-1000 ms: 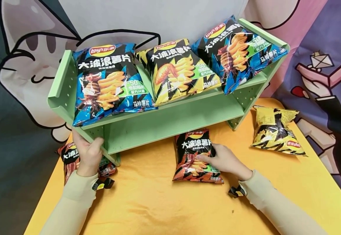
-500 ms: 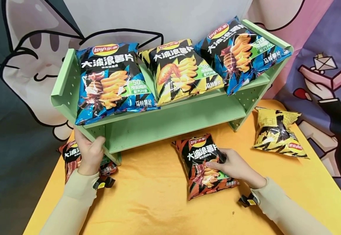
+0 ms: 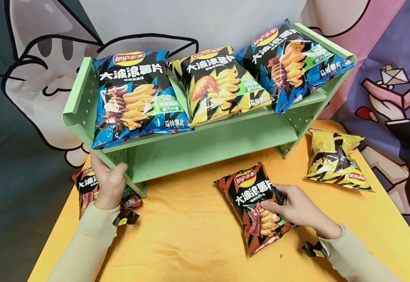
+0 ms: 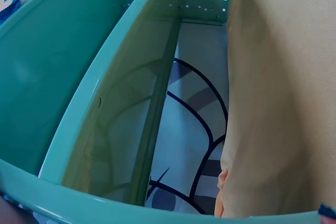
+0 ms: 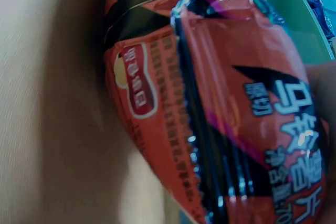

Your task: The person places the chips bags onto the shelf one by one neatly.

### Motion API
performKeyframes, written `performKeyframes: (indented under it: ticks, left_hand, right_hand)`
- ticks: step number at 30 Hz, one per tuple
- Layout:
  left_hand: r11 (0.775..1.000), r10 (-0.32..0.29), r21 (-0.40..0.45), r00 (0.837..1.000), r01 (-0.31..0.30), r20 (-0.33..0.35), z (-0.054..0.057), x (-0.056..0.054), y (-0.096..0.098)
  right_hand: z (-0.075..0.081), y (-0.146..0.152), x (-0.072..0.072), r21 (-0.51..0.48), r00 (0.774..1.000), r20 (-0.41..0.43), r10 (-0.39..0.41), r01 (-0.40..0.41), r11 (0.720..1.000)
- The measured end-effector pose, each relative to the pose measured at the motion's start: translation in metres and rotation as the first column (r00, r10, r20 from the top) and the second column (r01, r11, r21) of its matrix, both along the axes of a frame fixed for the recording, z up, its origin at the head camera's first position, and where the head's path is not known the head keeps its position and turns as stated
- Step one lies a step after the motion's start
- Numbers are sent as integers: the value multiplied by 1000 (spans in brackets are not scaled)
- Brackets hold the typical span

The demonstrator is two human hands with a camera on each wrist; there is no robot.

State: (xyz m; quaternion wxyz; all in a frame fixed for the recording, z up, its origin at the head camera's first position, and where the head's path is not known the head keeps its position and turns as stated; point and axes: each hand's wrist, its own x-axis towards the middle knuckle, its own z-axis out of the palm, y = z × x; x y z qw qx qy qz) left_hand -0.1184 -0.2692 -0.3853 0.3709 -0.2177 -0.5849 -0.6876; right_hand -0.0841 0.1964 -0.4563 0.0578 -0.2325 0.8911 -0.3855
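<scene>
My right hand (image 3: 298,207) grips a red-and-black bag of potato chips (image 3: 254,196) by its right side, thumb across the front and other fingers hidden behind. In the right wrist view the back seam of this chip bag (image 5: 199,103) shows. My left hand (image 3: 109,184) holds the left side panel of a green two-tier shelf (image 3: 208,147), thumb in front, other fingers out of sight. On the shelf's top tier lie a blue chip bag (image 3: 134,98) at left, a yellow one (image 3: 222,86) in the middle and another blue one (image 3: 289,64) at right.
A second red chip bag (image 3: 86,188) lies left of the shelf, partly behind my left hand. To the right a yellow chip bag (image 3: 335,160) lies near the edge of the orange-covered table (image 3: 176,235). A printed backdrop (image 3: 226,23) hangs behind the shelf.
My right hand has drawn the red chip bag away from the shelf, toward me and to the right, turning it so its top tilts left. The left hand keeps its grip on the shelf.
</scene>
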Motion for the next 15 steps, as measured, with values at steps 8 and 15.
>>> performKeyframes:
  ticks: [8, 15]
  left_hand:
    - [999, -27, 17, 999, 28, -20, 2, 0, 2]
    - [999, -28, 25, 999, 28, -21, 1, -1, 1]
  right_hand:
    - [16, 16, 4, -55, 995, -75, 63, -67, 996]
    - [41, 24, -2, -78, 971, -230, 66, -86, 993]
